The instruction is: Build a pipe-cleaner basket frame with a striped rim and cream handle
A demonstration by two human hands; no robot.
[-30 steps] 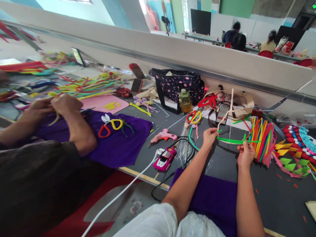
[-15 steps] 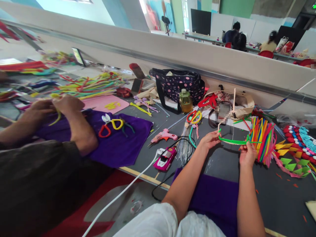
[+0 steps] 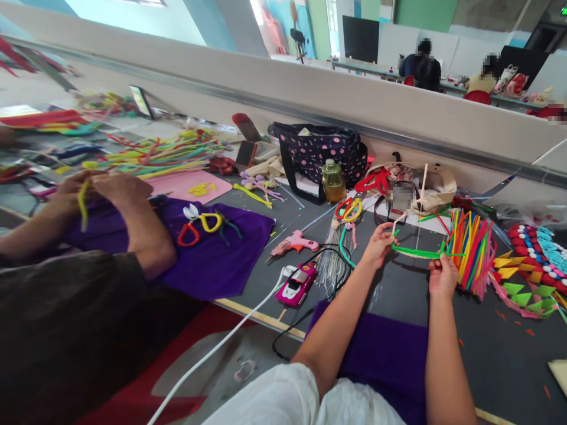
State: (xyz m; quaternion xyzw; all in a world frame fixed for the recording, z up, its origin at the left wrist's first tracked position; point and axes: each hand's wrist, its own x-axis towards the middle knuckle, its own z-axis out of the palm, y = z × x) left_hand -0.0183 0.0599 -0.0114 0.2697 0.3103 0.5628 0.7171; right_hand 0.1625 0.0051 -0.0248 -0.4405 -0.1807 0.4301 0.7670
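A green pipe cleaner point(image 3: 419, 254) is stretched between my two hands above the dark table. Its left end, bent upward, is pinched in my left hand point(image 3: 380, 245). My right hand point(image 3: 443, 276) pinches it near its right end, where a short piece stands up and the tip sticks out past my fingers. A pale pink pipe cleaner point(image 3: 424, 183) joins it, rising from my left fingers with a kinked, upright end. Just right of my right hand lies a bundle of colourful pipe cleaners point(image 3: 472, 251).
A pink glue gun point(image 3: 297, 242), a magenta toy-like car point(image 3: 297, 284) and a white cable point(image 3: 221, 345) lie left of my arms. Farther back are scissors point(image 3: 349, 209), a bottle point(image 3: 333, 182) and a spotted bag point(image 3: 319, 147). A co-worker's hands point(image 3: 117, 189) hold a yellow strip at left.
The pink pipe cleaner's upright end has swung slightly right and down. My hands keep their grip, with only tiny shifts. The co-worker's yellow strip has moved left.
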